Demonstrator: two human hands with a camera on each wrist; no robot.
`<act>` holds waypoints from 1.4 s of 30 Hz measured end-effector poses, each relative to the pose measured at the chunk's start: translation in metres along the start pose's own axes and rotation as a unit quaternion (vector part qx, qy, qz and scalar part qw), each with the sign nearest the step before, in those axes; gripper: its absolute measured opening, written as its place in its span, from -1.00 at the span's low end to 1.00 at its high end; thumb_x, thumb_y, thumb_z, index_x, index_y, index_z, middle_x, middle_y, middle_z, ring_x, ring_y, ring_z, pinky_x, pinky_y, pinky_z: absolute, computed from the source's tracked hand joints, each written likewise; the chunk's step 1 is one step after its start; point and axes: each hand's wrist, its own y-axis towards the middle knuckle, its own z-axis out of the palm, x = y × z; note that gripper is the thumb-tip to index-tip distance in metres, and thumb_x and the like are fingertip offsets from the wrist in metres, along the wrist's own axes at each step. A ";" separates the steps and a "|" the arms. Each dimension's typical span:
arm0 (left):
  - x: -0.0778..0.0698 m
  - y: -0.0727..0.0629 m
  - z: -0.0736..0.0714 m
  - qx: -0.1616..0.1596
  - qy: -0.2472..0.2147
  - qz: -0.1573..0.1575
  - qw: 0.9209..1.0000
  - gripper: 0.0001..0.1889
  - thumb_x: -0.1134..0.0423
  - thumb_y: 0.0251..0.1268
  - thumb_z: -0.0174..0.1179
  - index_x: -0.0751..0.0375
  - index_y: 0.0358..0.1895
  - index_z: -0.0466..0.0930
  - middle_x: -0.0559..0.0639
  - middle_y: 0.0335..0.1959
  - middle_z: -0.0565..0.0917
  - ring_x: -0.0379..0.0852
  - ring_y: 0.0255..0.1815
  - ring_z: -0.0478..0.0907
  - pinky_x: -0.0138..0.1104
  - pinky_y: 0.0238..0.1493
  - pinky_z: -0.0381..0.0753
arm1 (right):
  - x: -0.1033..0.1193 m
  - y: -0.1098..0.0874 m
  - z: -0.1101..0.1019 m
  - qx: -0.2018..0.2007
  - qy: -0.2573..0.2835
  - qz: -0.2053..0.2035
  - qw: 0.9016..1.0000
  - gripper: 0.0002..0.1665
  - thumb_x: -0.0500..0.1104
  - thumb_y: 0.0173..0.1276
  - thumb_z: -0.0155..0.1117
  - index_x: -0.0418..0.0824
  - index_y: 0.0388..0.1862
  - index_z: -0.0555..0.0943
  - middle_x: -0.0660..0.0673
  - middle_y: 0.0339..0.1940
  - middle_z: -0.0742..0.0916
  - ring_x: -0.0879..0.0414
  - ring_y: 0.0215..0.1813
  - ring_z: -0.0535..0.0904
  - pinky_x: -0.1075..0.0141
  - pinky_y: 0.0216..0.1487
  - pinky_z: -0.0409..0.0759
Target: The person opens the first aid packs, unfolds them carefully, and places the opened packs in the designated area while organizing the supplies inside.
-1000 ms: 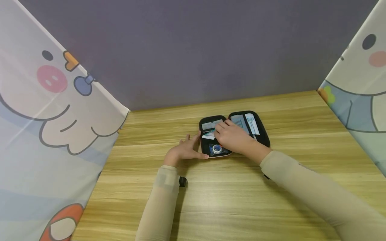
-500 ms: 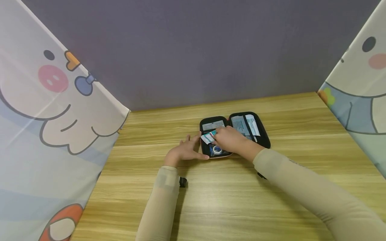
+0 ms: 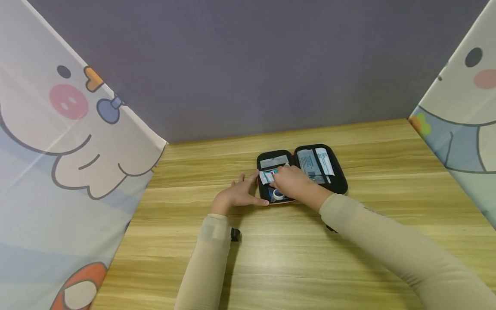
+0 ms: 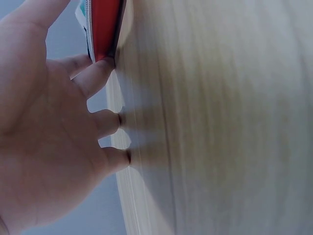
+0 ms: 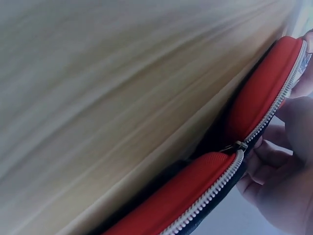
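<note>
A small zippered case (image 3: pixel 339 180) with a black lining lies unfolded on the wooden table; its red outside and silver zip show in the wrist views. My left hand (image 3: pixel 241 193) has its fingers spread at the case's left side, thumb at the front corner and forefinger at the left edge. Its other fingertips rest on the table in the left wrist view. Over the left half, my right hand (image 3: pixel 293 181) pinches a white and teal packet (image 3: pixel 266 177), whose right end is hidden by the fingers. A white tape roll (image 3: pixel 278 195) sits in front of the packet.
Flat packets (image 3: pixel 308 162) and a white strip (image 3: pixel 324 161) are tucked under a strap in the case's right half. Another packet (image 3: pixel 274 161) lies at the back of the left half. A grey wall (image 3: pixel 248 73) stands behind the table (image 3: pixel 279 258).
My right hand has moved slightly down and left within the left half, and the white and teal packet now lies straighter across it. My left hand has stayed at the case's edge.
</note>
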 end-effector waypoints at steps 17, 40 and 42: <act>0.000 0.000 -0.001 0.004 0.001 0.003 1.000 0.28 -0.37 0.19 0.45 -0.34 0.78 -0.31 0.09 0.82 -0.17 0.39 0.79 -0.43 0.47 0.66 -0.27 | 0.003 0.001 0.000 -0.019 -0.136 -0.071 0.988 -0.70 -0.20 0.50 0.43 -0.28 0.14 0.78 -0.23 0.03 0.81 0.01 -0.23 0.81 0.17 -0.24 0.83; 0.000 0.000 0.001 0.004 0.002 -0.005 1.000 0.29 -0.41 0.15 0.46 -0.34 0.78 -0.30 0.17 0.82 -0.16 0.43 0.79 -0.40 0.45 0.67 -0.24 | -0.019 0.010 -0.002 -0.001 0.140 0.102 0.985 -0.50 0.16 0.36 0.56 -0.17 0.06 0.80 -0.19 0.16 0.80 -0.13 0.18 0.72 -0.15 0.27 0.66; 0.001 0.000 0.001 0.003 0.000 -0.008 1.000 0.29 -0.41 0.15 0.46 -0.36 0.77 -0.30 0.17 0.82 -0.17 0.45 0.78 -0.39 0.47 0.66 -0.22 | -0.023 0.009 -0.001 -0.008 0.154 0.112 0.982 -0.49 0.19 0.30 0.60 -0.14 0.02 0.82 -0.23 0.20 0.77 -0.19 0.24 0.66 -0.24 0.33 0.59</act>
